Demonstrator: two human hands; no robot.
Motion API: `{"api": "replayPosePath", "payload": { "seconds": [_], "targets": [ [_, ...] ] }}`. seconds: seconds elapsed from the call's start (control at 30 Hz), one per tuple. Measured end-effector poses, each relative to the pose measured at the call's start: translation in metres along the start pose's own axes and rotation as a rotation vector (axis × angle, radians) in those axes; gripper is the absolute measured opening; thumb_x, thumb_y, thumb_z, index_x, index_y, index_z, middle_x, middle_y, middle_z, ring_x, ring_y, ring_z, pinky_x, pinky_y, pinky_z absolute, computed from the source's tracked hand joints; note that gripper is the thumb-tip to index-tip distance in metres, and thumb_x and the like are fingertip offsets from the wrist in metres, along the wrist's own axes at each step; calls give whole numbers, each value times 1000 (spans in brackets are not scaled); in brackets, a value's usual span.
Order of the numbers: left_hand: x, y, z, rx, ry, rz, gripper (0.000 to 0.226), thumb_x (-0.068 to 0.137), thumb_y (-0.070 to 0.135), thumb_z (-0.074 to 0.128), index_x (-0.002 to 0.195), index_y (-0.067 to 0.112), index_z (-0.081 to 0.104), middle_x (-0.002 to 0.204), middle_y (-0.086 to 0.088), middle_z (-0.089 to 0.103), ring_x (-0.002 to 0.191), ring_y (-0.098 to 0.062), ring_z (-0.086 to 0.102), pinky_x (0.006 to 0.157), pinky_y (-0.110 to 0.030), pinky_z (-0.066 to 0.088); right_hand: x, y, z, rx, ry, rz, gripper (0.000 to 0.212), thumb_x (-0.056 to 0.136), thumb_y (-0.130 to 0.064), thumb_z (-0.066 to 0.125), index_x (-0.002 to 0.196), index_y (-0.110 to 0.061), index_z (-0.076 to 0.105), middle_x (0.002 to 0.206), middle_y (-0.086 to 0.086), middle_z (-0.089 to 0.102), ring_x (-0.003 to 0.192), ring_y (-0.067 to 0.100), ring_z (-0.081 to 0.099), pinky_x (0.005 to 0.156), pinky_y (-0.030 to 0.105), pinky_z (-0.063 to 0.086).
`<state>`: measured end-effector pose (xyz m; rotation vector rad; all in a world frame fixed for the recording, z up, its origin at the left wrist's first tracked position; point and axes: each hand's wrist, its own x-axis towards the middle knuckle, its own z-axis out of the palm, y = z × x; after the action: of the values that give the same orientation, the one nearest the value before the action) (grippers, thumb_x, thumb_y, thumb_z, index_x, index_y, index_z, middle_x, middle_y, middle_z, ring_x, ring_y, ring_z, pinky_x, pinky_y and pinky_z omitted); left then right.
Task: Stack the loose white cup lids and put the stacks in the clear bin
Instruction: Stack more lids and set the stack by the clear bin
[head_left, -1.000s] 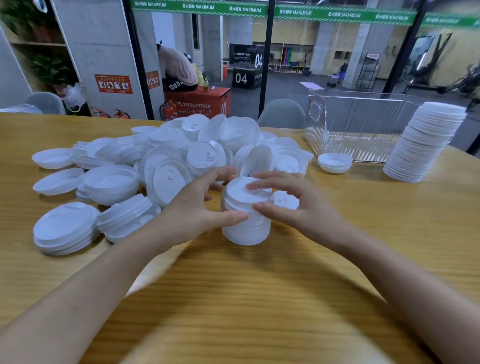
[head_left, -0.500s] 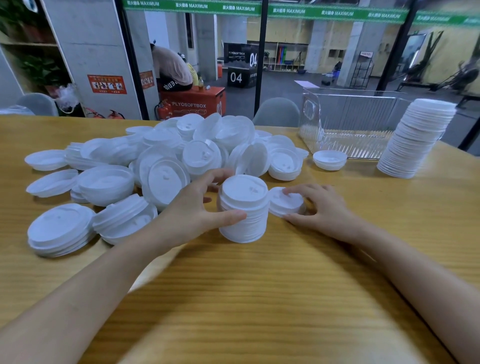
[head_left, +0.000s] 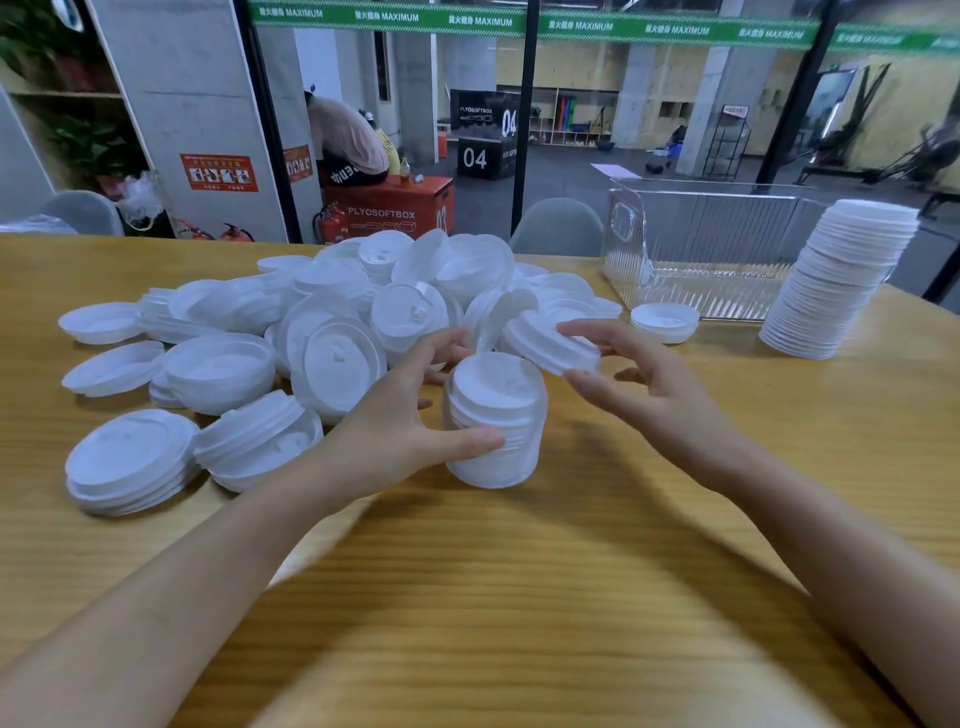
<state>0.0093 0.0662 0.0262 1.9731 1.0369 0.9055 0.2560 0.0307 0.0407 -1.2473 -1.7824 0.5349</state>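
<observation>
Wooden table (head_left: 519, 597), contents listed from the left. Item: low stack of white lids (head_left: 132, 457) near the left edge, lying flat, with a second short stack tipped against its right side. Item: heap of loose white lids (head_left: 363, 301), spread across the left and middle of the table, some dome up, some rim up, several leaning on one another. Item: left hand (head_left: 395, 431), thumb across the front and fingers curled behind, grasping the working stack (head_left: 493, 421), which stands upright on the table just in front of the heap. Item: single lid (head_left: 550, 345), tilted, held just above the stack's upper right rim; contact with the stack cannot be told. Item: right hand (head_left: 649, 384), pinching that lid between thumb and fingers. Item: one lid, rim up (head_left: 665, 322), on the table just outside the near wall of the clear bin (head_left: 717, 260). Item: tall leaning stack of lids (head_left: 841, 280), standing on the table beside the bin's right end, outside it.
</observation>
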Motion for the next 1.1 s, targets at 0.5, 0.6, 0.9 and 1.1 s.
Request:
{"api": "replayPosePath", "payload": {
  "seconds": [0.5, 0.6, 0.9, 1.1],
  "targets": [
    [-2, 5, -2, 6, 21, 31, 92, 60, 47, 80, 142, 43, 37, 125, 29, 51, 115, 14, 48, 93, -12, 40, 2, -6, 22, -132, -138, -120, 45, 79, -52, 67, 123, -46, 58, 132, -30, 54, 126, 6, 41, 101, 17, 32],
    [-2, 5, -3, 4, 25, 37, 88, 59, 58, 78, 137, 47, 40, 126, 30, 53, 118, 13, 48, 93, -12, 40, 1, -6, 23, -136, -144, -133, 44, 80, -47, 67, 123, -45, 59, 131, -33, 52, 126, 4, 41, 100, 11, 31],
    [-3, 5, -3, 27, 27, 35, 71, 62, 63, 71, 129, 48, 52, 123, 30, 57, 119, 10, 48, 94, -13, 39, 19, 27, -17, -198, 212, -74, 28, 89, -29, 72, 116, -26, 65, 115, -24, 61, 116, 10, 53, 96, 23, 38],
    [-3, 5, -3, 35, 22, 25, 69, 65, 56, 74, 130, 47, 51, 123, 27, 59, 119, 9, 49, 94, -13, 39, 51, 67, -14, -662, 107, 113, 41, 89, -30, 69, 129, -26, 58, 133, -8, 58, 127, 25, 39, 96, 37, 26]
  ]
}}
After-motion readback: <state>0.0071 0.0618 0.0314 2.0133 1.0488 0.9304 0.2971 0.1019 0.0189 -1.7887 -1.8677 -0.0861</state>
